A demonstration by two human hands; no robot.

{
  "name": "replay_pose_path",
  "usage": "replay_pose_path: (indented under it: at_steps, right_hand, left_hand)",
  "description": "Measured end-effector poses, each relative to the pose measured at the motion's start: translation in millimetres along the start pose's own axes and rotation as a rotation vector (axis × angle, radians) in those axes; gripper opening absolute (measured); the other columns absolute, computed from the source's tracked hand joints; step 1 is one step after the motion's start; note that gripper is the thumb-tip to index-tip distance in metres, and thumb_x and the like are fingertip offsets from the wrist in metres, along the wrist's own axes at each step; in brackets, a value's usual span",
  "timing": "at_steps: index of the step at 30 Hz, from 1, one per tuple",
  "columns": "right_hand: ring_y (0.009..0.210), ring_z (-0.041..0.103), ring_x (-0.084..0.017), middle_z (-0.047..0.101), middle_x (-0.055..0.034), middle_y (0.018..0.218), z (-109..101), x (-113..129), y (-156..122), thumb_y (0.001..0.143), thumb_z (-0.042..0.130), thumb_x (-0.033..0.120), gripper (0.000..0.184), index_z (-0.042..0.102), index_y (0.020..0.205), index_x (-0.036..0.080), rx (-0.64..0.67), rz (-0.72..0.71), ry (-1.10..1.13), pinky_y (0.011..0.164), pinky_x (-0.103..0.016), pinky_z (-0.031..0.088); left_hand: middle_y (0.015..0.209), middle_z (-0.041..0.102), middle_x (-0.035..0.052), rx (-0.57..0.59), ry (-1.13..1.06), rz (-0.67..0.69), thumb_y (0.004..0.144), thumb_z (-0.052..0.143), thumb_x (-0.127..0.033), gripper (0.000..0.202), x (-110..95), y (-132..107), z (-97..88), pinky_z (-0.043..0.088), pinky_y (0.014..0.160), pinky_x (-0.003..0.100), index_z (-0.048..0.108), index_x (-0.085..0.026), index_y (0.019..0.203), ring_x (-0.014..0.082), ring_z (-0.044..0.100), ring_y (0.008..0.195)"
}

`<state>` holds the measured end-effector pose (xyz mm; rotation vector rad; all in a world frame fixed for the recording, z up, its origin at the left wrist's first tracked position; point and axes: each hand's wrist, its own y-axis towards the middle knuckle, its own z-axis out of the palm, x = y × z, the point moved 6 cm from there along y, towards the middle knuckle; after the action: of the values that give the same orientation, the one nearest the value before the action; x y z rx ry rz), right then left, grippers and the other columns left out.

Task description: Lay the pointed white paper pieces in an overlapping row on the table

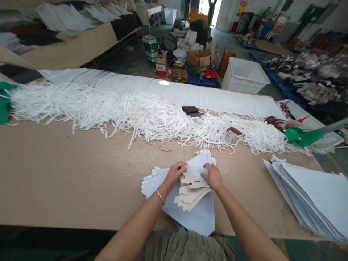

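Beige notched pieces [191, 194], fanned, lying on white sheets [194, 219] at the near edge of the worktop [67, 174], right in front of the person. Left hand [176, 173] closed, fingers pinching the top end of the beige pieces; bracelet [160, 197] on that wrist. Right hand [214, 176] at the right edge of the white sheets, fingers bent; can't tell if it grips. White stack [318, 188] well apart, to the right. Beyond the hands, long heap of white strips [122, 112], dark folded item [190, 110] and maroon item [234, 130] on it. Behind that, long row of overlapping white sheets [203, 96]. White bin [243, 74] past the worktop.
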<state>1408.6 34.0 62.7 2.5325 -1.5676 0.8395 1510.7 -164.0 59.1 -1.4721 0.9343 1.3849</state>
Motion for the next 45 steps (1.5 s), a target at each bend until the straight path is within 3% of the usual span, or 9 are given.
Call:
replay_pose_path:
  at_steps: [4, 8, 16, 20, 24, 30, 35, 39, 45]
  right_hand:
    - [0.101, 0.06, -0.025, 0.063, -0.0111, 0.11, -7.8, 21.5, -17.9, 0.08, 0.068, 0.029, 0.026, 0.065, 0.105, 0.021, -0.069, -0.128, 0.284, 0.094, -0.039, 0.047]
    - [0.068, 0.062, -0.017, 0.069, -0.0087, 0.107, -15.3, 28.6, -31.7, 0.094, 0.048, 0.052, 0.06, 0.033, 0.146, 0.025, -0.055, -0.063, 0.843, 0.07, -0.034, 0.053]
    - [0.092, 0.063, -0.025, 0.064, -0.0099, 0.103, 0.8, 0.4, -2.2, 0.082, 0.067, 0.029, 0.037, 0.064, 0.118, 0.023, 0.013, -0.037, 0.06, 0.083, -0.035, 0.047]
    - [0.093, 0.062, -0.023, 0.063, -0.0093, 0.104, -1.2, 11.5, -13.3, 0.081, 0.069, 0.032, 0.032, 0.064, 0.11, 0.022, -0.023, -0.098, 0.222, 0.087, -0.036, 0.048]
    - [0.068, 0.064, -0.019, 0.068, -0.0043, 0.087, -5.7, 16.1, -22.6, 0.097, 0.041, 0.054, 0.059, 0.034, 0.145, 0.021, 0.009, -0.02, 0.738, 0.069, -0.033, 0.052]
    - [0.094, 0.064, -0.026, 0.065, -0.0114, 0.105, -0.8, 0.6, -5.2, 0.083, 0.066, 0.035, 0.044, 0.061, 0.124, 0.021, -0.008, 0.004, 0.114, 0.084, -0.037, 0.049]
    - [0.095, 0.062, -0.023, 0.064, -0.0087, 0.103, 0.4, 10.2, -11.2, 0.082, 0.068, 0.034, 0.031, 0.064, 0.109, 0.021, -0.014, -0.075, 0.242, 0.089, -0.036, 0.049]
    - [0.067, 0.063, -0.019, 0.066, -0.0027, 0.082, -4.9, 12.4, -18.5, 0.097, 0.038, 0.057, 0.057, 0.04, 0.142, 0.021, 0.025, -0.007, 0.754, 0.069, -0.033, 0.053]
    - [0.095, 0.063, -0.025, 0.064, -0.0103, 0.104, -1.7, -2.0, -3.6, 0.081, 0.068, 0.032, 0.042, 0.063, 0.121, 0.022, -0.008, -0.013, 0.151, 0.088, -0.038, 0.048]
  left_hand:
    - [0.139, 0.058, 0.0114, 0.015, -0.024, 0.049, 0.075, 0.073, -0.03, 0.029, -0.9, -0.3, 0.6, 0.033, 0.113, 0.041, 0.069, -0.019, 0.101, 0.0292, 0.047, 0.134]
    - [0.114, 0.069, 0.0085, 0.018, -0.154, -0.073, 0.077, 0.067, -0.029, 0.061, 9.3, -0.6, -0.2, 0.046, 0.097, 0.037, 0.052, -0.02, 0.135, 0.0235, 0.063, 0.106]
    - [0.088, 0.069, 0.0077, -0.004, 0.045, -0.044, 0.089, 0.05, -0.043, 0.034, -1.0, -0.1, 0.1, 0.044, 0.1, 0.039, 0.066, -0.02, 0.07, 0.0259, 0.062, 0.101]
    - [0.135, 0.06, 0.0105, -0.003, 0.04, 0.006, 0.078, 0.066, -0.036, 0.018, -0.8, 0.3, -0.9, 0.029, 0.116, 0.04, 0.069, -0.02, 0.084, 0.0294, 0.04, 0.14]
    - [0.121, 0.067, 0.0092, 0.029, -0.11, -0.038, 0.075, 0.067, -0.034, 0.054, 4.4, 0.1, -2.4, 0.044, 0.1, 0.038, 0.058, -0.022, 0.127, 0.0252, 0.059, 0.114]
    - [0.082, 0.067, 0.0064, 0.013, -0.02, -0.082, 0.087, 0.053, -0.049, 0.037, 0.2, -0.4, -2.2, 0.046, 0.091, 0.036, 0.065, -0.019, 0.068, 0.0232, 0.061, 0.089]
    - [0.125, 0.066, 0.0089, 0.002, -0.011, -0.004, 0.076, 0.07, -0.038, 0.019, -4.2, 0.0, -1.2, 0.034, 0.112, 0.041, 0.069, -0.021, 0.084, 0.0291, 0.05, 0.13]
    - [0.114, 0.07, 0.0078, 0.033, -0.12, -0.08, 0.074, 0.067, -0.033, 0.049, 5.7, 0.0, -1.1, 0.047, 0.094, 0.036, 0.061, -0.021, 0.122, 0.0235, 0.063, 0.105]
    - [0.077, 0.067, 0.0039, 0.032, -0.034, -0.114, 0.083, 0.054, -0.041, 0.028, 1.7, -0.8, -1.4, 0.048, 0.085, 0.035, 0.066, -0.019, 0.071, 0.0214, 0.061, 0.082]
